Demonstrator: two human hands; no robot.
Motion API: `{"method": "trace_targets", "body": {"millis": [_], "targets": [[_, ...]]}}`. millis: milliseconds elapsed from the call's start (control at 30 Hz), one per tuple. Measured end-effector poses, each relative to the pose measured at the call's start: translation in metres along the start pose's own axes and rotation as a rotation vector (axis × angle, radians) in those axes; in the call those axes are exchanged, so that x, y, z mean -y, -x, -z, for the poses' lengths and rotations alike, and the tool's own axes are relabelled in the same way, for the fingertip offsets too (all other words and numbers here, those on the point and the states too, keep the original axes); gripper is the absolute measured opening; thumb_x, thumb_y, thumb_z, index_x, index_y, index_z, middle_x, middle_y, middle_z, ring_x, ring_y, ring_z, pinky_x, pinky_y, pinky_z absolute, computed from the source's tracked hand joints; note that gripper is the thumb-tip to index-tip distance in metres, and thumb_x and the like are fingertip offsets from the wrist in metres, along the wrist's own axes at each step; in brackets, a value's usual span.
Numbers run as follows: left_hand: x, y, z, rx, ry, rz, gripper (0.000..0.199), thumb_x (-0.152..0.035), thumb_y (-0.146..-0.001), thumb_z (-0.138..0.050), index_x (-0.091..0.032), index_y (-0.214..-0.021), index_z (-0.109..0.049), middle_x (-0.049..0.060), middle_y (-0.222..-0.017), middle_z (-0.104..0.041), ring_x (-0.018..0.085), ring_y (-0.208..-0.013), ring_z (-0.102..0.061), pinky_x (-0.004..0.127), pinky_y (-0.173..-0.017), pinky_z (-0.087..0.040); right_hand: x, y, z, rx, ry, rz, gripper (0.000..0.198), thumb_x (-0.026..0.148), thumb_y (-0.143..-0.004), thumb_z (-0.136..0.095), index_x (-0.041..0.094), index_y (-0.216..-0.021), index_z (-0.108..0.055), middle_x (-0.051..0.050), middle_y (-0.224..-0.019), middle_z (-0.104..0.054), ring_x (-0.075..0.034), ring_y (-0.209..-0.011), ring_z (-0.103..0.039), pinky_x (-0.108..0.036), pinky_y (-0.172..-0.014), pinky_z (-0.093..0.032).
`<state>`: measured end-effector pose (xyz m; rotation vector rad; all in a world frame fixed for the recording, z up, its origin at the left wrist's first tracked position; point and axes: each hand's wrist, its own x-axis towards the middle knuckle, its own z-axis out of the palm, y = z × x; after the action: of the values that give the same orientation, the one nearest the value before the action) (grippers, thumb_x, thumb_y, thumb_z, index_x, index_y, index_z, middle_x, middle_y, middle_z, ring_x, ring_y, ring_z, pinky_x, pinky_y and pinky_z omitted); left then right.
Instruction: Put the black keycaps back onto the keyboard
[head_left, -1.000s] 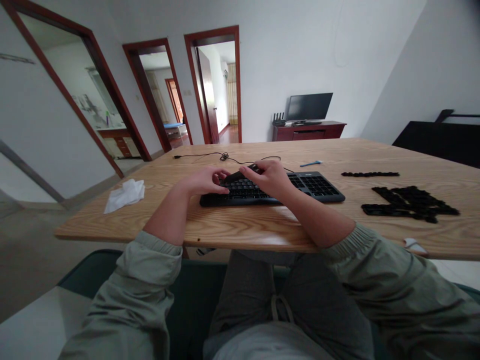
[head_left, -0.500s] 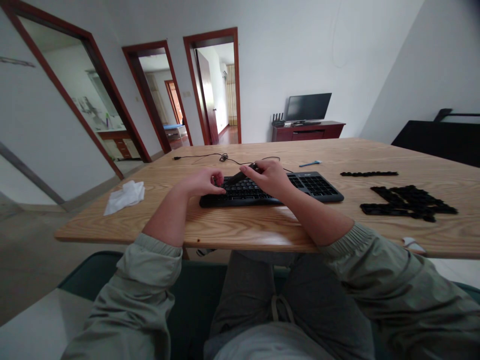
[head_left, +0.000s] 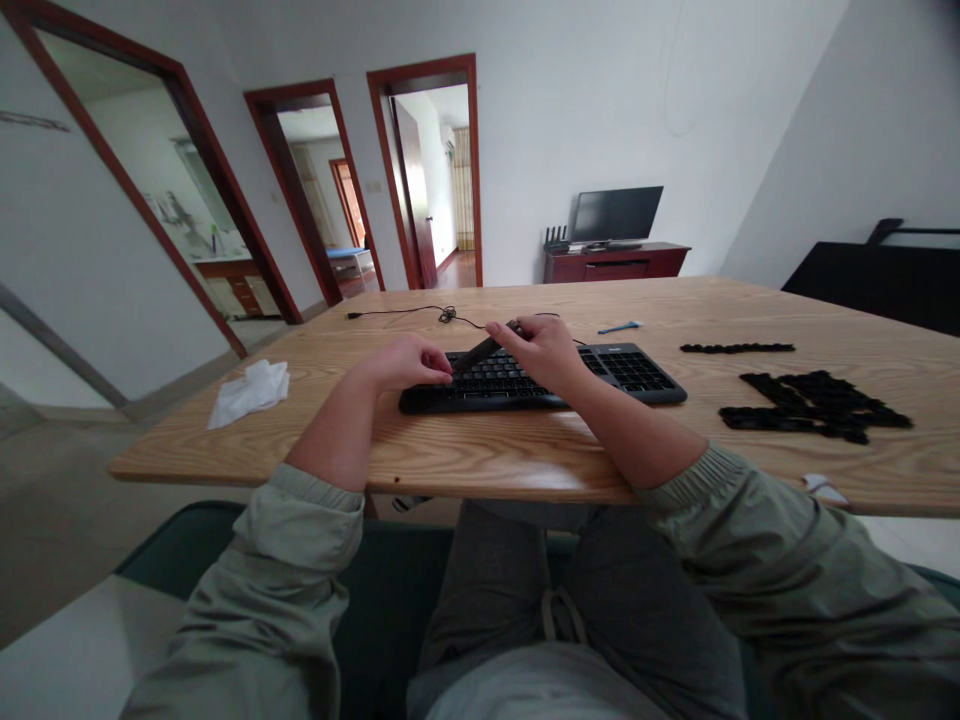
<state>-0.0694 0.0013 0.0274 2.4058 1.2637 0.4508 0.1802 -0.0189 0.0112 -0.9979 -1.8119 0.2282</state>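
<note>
Keyboard (head_left: 504, 385), dark, flat, many-keyed, long axis left to right beneath our fingers (head_left: 433, 356), right hand (head_left: 546, 352) gripping a slim dark tool (head_left: 478, 352) slanting down-left, left hand (head_left: 403, 362) nearly pinched together, its hold unclear to us.

Black keyboard (head_left: 511, 386) flat on table (head_left: 495, 450), dark tool (head_left: 478, 353) slanting above

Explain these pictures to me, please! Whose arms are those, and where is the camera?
No robot here: those are a person's own arms, filmed by a camera worn on the head, looking forward and down. The right hand holds a dark stick-like tool slanting over a black keyboard. The left hand is near the tool's lower end; I can't tell whether it pinches anything. On the wooden table also lie a white tissue and, at right, black pieces in a pile.
</note>
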Motion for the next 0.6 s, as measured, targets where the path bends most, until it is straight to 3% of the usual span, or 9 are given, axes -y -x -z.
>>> {"method": "trace_targets", "body": {"millis": [400,600], "targets": [[0.006,-0.003,-0.002,-0.19,0.088,-0.031,0.036,-0.039,-0.076,-0.072,-0.018,-0.105,-0.073,0.005,-0.084,-0.07,0.015,-0.071,-0.059,0.027,-0.063,-0.046,-0.013,-0.004,0.0,-0.049,-0.149,-0.146,0.065,0.076,-0.083,-0.05,0.017,-0.055,-0.056,0.0,-0.048,-0.048,-0.011,-0.049,-0.043,-0.028,-0.052,-0.03],[0.007,-0.004,-0.003,-0.18,0.066,-0.009,0.032,-0.036,-0.077,-0.072,-0.016,-0.102,-0.072,0.006,-0.084,-0.069,0.015,-0.072,-0.06,0.028,-0.064,-0.046,-0.017,-0.006,-0.005,0.016,-0.313,-0.195,0.061,0.075,-0.082,-0.054,0.016,-0.078,-0.068,-0.008,-0.075,-0.071,-0.013,-0.052,-0.056,-0.027,-0.05,-0.039]]}}
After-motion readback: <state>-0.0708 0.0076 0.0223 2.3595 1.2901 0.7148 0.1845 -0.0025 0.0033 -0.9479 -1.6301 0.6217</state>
